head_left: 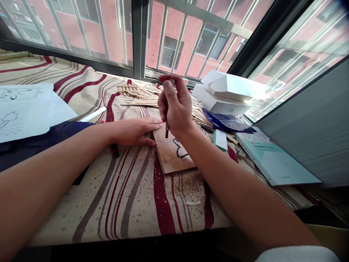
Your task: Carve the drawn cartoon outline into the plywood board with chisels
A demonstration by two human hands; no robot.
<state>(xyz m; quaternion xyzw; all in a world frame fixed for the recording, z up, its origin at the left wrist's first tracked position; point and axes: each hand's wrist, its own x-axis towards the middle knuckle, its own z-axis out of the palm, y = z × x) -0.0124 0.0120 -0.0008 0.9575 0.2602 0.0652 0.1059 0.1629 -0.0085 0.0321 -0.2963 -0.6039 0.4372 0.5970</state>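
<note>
Head view, right grip point(176, 105) closed on carving tool point(167, 131), left grip point(133, 133) open on board point(170, 154), ZTE box point(218, 103)

Two hands point(135, 131) point(176, 107), one carving tool point(167, 131)

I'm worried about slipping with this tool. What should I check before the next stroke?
Left hand steadying the wood board: ok, fingers rest on its top edge.
Left fingers clear of the small tool: not ok, they sit very close beside it.
Right hand grip: ok, the fingers hold the tool closed.
Tool tip on the board: cannot tell, the tip is hard to see.
Sticks away from the board: ok, they lie behind it.
</note>
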